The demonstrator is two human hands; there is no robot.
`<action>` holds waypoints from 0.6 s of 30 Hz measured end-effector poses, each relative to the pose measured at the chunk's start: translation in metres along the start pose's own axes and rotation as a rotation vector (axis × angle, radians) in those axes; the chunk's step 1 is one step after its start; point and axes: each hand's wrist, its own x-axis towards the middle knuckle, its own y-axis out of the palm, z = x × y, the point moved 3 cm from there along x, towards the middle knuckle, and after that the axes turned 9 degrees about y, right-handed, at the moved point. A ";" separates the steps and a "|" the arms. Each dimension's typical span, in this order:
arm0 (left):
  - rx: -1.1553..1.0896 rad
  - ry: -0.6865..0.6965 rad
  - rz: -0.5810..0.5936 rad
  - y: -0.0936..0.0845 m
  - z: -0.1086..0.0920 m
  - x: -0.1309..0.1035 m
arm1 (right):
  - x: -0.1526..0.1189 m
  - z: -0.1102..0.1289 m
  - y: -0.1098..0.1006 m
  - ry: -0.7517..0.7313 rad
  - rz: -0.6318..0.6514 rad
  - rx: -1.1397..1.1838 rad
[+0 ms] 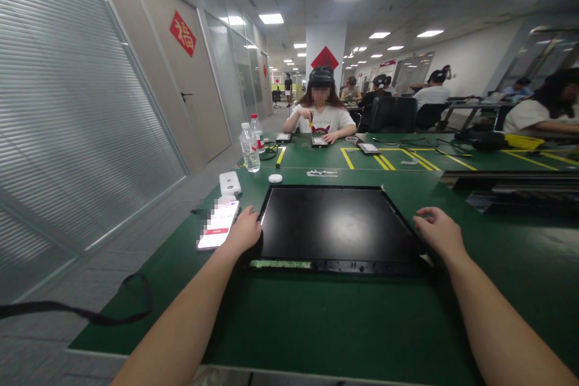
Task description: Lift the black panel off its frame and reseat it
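A black flat screen panel (pixel 325 223) with a raised dark frame lies face up on the green table (pixel 344 319). A green strip (pixel 280 264) shows along its near edge, on the left. At the panel's left edge is my left hand (pixel 245 229), its fingers loosely bent and partly hidden; it appears to touch the frame without a clear grip. My right hand (pixel 439 230) hovers beside the right edge, fingers curved and apart, nothing in them. A phone (pixel 219 226) with a lit screen lies just left of my left hand.
Beyond the panel are a white device (pixel 230 183), a small white case (pixel 275 178) and water bottles (pixel 249 148). Dark long parts (pixel 511 181) lie at the right. A person (pixel 323 114) opposite works on a small drive (pixel 319 141). A black strap (pixel 99 316) hangs at the left.
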 end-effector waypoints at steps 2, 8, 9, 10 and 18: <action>-0.026 -0.002 -0.009 0.001 0.003 0.001 | 0.003 -0.004 0.002 0.015 0.008 -0.039; -0.214 -0.004 -0.072 -0.004 0.005 0.003 | 0.003 -0.004 0.018 -0.047 0.114 -0.107; -0.263 -0.014 -0.088 -0.006 0.005 0.003 | 0.002 -0.003 0.019 -0.054 0.112 -0.112; -0.316 -0.029 -0.104 -0.009 0.004 0.003 | 0.001 -0.003 0.020 -0.057 0.108 -0.116; -0.867 -0.322 -0.203 -0.027 -0.002 -0.008 | -0.005 0.000 0.019 -0.069 0.110 -0.179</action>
